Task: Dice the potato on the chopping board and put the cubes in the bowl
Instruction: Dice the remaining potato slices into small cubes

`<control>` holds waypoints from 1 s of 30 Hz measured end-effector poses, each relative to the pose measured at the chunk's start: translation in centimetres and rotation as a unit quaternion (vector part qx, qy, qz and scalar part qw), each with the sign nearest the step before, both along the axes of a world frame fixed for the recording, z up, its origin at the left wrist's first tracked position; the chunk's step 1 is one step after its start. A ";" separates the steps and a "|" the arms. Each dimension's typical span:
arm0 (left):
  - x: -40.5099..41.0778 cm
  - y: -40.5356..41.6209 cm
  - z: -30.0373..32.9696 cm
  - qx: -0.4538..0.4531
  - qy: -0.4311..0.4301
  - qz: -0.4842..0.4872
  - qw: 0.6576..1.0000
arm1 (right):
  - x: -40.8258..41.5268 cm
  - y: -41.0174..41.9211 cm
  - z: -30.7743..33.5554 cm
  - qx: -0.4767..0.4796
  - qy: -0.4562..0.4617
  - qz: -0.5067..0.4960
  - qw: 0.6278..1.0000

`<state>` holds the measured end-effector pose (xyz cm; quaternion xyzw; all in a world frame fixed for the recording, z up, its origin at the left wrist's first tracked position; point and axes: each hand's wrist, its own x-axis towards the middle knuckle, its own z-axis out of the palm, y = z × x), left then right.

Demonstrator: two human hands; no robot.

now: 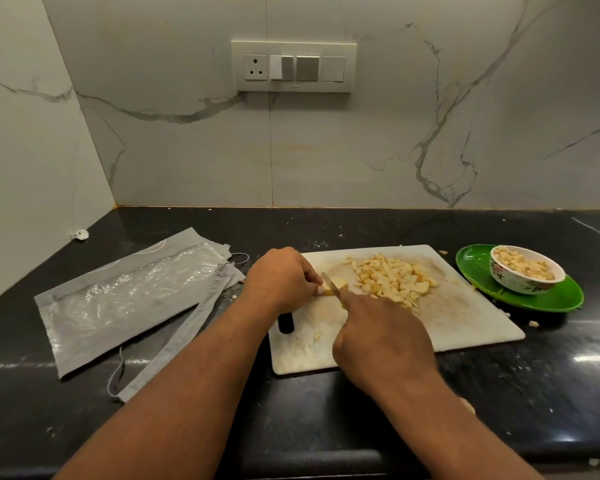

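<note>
The scene is dimly and warmly lit, the marble wall [361, 140] a muted grey-beige while the black countertop [551, 393] throws back soft white glare patches at 3 and 4 o'clock. Detail is slightly soft throughout, and the forearms at 6 o'clock look smeared. Wide-angle distortion bends the wall corner at 9 o'clock and bows the counter's front edge; shadows under the chopping board [465, 317] are faint.

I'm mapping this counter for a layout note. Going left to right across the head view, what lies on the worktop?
Crumpled white scrap → grey cloth with clear plastic → left hand → knife → pile of potato cubes → green plate, with the bowl standing on it.
</note>
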<state>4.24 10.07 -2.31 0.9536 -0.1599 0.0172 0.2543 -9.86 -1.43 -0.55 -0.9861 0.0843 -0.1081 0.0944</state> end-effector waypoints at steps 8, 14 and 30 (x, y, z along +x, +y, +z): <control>0.4 -0.3 0.2 0.014 0.018 -0.013 1.000 | -4.2 -0.6 0.2 0.008 0.030 0.012 0.999; -0.1 -0.3 0.1 0.017 0.016 -0.005 1.000 | -0.5 0.5 0.5 0.025 -0.001 -0.023 0.999; -1.1 -0.5 0.1 0.014 -0.027 -0.015 0.999 | -1.5 -2.1 -0.2 0.072 -0.069 -0.067 0.993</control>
